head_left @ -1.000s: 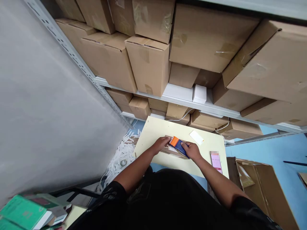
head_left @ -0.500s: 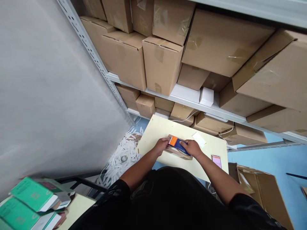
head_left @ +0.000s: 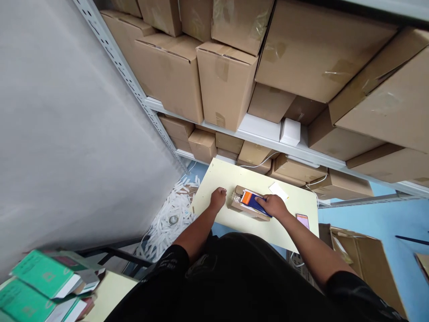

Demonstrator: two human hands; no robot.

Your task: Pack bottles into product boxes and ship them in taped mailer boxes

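Observation:
On the pale yellow table (head_left: 204,193) lies a small brown cardboard box (head_left: 256,213), with shiny clear tape or film over its left end. My right hand (head_left: 275,206) grips a flat blue-and-orange piece (head_left: 255,203) with a white edge, thumb on top, holding it over the box. Its exact kind I cannot make out. My left hand (head_left: 218,197) is curled closed just left of the box, apart from it. Whatever may be inside those fingers is hidden.
A white card (head_left: 278,190) and a phone (head_left: 302,220) lie on the table's right side. Cardboard boxes (head_left: 226,85) fill the shelves ahead. White strips (head_left: 167,219) litter the floor at left. Green boxes (head_left: 43,273) sit behind left; an open carton (head_left: 365,264) stands right.
My left hand has let go of the left end of the blue-and-orange piece and pulled away leftward. My right hand has shifted slightly right with the piece. More of the box's left end shows.

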